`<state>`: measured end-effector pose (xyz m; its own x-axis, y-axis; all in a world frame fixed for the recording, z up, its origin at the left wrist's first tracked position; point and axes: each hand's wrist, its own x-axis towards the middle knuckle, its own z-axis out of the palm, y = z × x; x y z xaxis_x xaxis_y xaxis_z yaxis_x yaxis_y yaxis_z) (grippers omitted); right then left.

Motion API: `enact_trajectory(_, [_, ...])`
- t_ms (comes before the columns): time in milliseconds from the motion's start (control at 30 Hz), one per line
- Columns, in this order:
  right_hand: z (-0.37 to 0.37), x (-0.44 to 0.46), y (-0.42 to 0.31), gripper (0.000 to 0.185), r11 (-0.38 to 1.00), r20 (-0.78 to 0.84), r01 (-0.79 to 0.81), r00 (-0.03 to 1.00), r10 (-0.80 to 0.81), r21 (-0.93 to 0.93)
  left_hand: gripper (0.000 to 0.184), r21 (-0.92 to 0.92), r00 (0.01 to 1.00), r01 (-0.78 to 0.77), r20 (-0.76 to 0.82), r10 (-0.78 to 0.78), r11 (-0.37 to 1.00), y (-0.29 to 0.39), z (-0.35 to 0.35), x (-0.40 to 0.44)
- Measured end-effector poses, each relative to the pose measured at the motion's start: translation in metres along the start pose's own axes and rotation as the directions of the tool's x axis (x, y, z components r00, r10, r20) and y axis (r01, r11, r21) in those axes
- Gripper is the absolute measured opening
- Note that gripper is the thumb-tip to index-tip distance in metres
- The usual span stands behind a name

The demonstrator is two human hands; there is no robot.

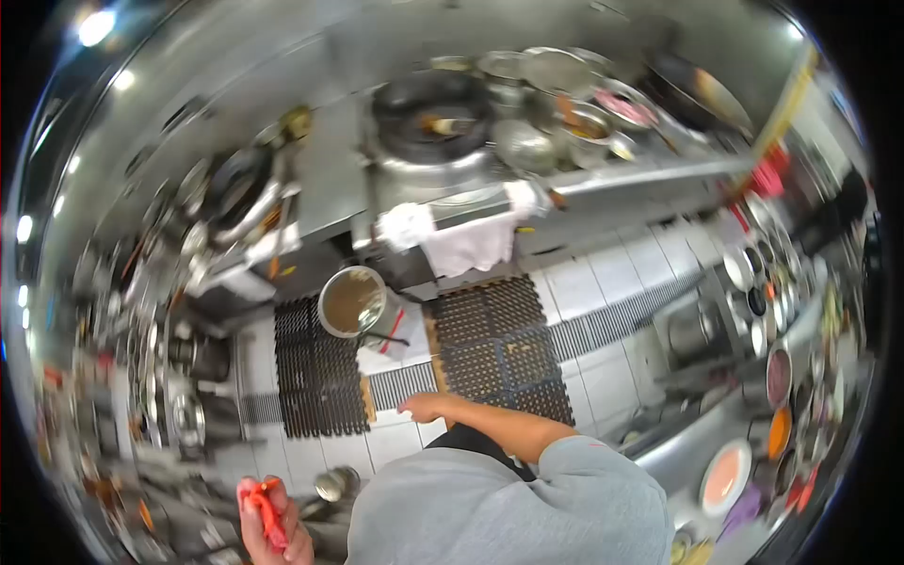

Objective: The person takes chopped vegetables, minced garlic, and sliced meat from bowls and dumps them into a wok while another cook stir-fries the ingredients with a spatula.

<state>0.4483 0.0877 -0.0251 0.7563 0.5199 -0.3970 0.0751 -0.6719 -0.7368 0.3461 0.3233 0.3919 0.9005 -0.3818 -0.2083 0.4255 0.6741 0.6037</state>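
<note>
My left hand (275,532) is at the lower left, its fingers wrapped around a soft-looking bright red thing (267,508) whose kind I cannot make out. My right arm reaches across in front of my grey shirt. At its end, my right hand (426,407) is over the floor, fingers loosely bent and apart, with nothing visible in it. A large bucket of cloudy brownish liquid (350,299) stands ahead of that hand, not touching it. A dark handle (384,337) sticks out at the bucket's near side.
A black wok (431,118) sits on the steel range, with white cloths (469,247) hanging below. Metal bowls (525,146) and pans crowd the counter. Perforated black mats (499,348) cover part of the tiled floor. At right, a counter holds a white-rimmed container (725,477).
</note>
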Motion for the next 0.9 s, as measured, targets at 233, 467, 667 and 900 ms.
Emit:
enact_trajectory(233, [-0.052, -0.128, 0.164, 0.044, 0.897, -0.651, -0.232, 0.622, 0.435, 0.377, 0.032, 0.217, 0.959, 0.280, -0.033, -0.280, 0.935, -0.068, 0.048, 0.174])
enact_trajectory(467, [0.020, -0.231, 0.232, 0.032, 0.583, -0.564, -0.349, 0.165, 0.809, 0.734, 0.027, 0.367, 0.768, 0.566, 0.090, -0.634, 0.738, -0.151, 0.098, 0.315])
enact_trajectory(667, [0.219, -0.244, 0.285, 0.034, 0.157, -0.130, -0.421, 0.093, 0.987, 0.893, 0.027, 0.539, 0.533, 0.647, 0.187, -0.825, 0.540, -0.242, 0.147, 0.441])
enact_trajectory(900, [0.179, -0.293, 0.229, 0.036, -0.279, 0.299, 0.309, -0.017, 0.954, 0.909, 0.026, 0.607, 0.265, 0.711, 0.237, -0.935, 0.355, -0.356, 0.253, 0.525])
